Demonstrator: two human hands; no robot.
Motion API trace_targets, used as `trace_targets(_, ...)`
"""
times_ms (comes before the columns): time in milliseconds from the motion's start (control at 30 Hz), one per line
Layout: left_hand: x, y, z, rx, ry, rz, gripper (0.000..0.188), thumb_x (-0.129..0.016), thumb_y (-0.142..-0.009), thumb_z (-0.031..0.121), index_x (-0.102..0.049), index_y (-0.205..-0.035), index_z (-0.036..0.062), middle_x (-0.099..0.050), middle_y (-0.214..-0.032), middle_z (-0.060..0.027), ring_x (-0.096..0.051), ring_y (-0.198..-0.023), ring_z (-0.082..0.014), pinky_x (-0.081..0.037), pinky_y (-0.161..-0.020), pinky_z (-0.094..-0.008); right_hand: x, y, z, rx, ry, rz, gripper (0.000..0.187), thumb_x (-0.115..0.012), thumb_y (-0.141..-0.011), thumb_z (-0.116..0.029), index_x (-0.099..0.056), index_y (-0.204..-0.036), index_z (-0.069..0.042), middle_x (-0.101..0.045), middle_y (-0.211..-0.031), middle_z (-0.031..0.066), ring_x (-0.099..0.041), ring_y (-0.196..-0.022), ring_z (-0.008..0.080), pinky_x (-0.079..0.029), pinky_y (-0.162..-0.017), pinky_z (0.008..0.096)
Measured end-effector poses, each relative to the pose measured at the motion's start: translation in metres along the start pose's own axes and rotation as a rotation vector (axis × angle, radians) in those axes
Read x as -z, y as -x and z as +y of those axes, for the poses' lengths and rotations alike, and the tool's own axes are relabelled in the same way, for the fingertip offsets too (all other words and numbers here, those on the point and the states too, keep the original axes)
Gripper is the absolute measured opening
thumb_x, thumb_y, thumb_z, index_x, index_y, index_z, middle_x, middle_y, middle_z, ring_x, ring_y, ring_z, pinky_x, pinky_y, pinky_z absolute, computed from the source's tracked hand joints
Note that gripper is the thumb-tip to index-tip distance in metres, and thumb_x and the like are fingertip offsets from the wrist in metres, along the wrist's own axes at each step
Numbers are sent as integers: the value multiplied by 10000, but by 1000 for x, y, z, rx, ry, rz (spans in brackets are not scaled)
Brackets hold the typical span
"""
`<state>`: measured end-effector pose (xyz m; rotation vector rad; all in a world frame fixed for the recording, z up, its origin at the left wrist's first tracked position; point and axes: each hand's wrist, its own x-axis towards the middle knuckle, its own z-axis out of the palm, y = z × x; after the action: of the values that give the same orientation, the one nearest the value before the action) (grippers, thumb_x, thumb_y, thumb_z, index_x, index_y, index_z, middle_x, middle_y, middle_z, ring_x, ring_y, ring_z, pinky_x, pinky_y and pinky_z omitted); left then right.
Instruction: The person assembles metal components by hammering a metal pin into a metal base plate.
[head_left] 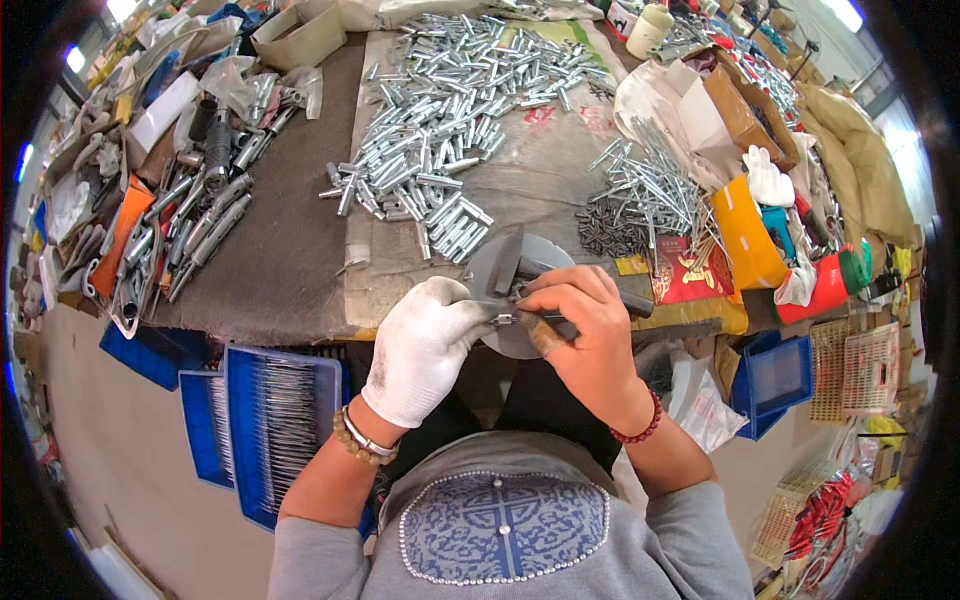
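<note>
My left hand (418, 345), in a white glove, is closed on a short silver metal sleeve (505, 319), whose end shows past the fingertips. Bare, my right hand (592, 340) has thumb and fingers pinched together against the sleeve's end; what they hold, if anything, is too small to tell. Both hands are over a round grey metal disc (512, 345) at the table's near edge. A dark blade-shaped metal piece (508, 262) stands up from the disc just beyond my fingertips. A dark bar (636, 303) sticks out to the right behind my right hand.
Many silver sleeves (450, 120) lie heaped ahead. Thin rods (655, 190), small dark parts (605, 228) and a red packet (690, 280) lie to the right. Metal tubes (210, 225) crowd the left. Below the table stand blue crates (335, 400), one holding rods.
</note>
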<state>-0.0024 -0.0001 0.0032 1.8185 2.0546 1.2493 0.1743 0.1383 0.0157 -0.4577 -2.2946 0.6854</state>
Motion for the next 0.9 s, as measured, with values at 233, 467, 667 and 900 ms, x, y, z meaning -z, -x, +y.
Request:
trace_targets(233, 0, -1, 0, 0, 5, 6, 218, -850, -829, 86, -807, -1042, 101, -684, -980, -98, -688, -941, -322, -557, -834, -412, -5, 1, 0, 49, 56, -65, 257, -807, -728, -14, -735, -962, -93, -710, -1072, 53, -648, -1048, 292, -463, -919, 442)
trace_targets(467, -2, 2, -1, 21, 47, 15, 201, -852, -816, 81, -799, -1010, 84, -685, -978, -111, -688, -956, -325, -550, -849, -415, 0, -2, -8, 80, 109, -120, 284, -808, -719, -35, -725, -984, -95, -693, -1070, 52, -650, -1060, 289, -484, -944, 447)
trace_targets(667, -2, -1, 2, 55, 43, -2, 199, -859, -802, 60, -800, -990, 85, -681, -970, -107, -684, -956, -316, -546, -847, -410, 5, -1, -10, 163, 242, -165, 296, -812, -742, -88, -743, -1030, -96, -692, -1093, 60, -653, -1079, 280, -511, -953, 459)
trace_targets(900, -2, 1, 5, 41, 28, 18, 193, -872, -802, 67, -802, -981, 82, -677, -965, -98, -688, -936, -303, -551, -824, -396, 40, -13, 7, 68, 414, -163, 482, -811, -799, -87, -732, -1274, -81, -708, -1142, 92, -655, -1108, 300, -507, -968, 456)
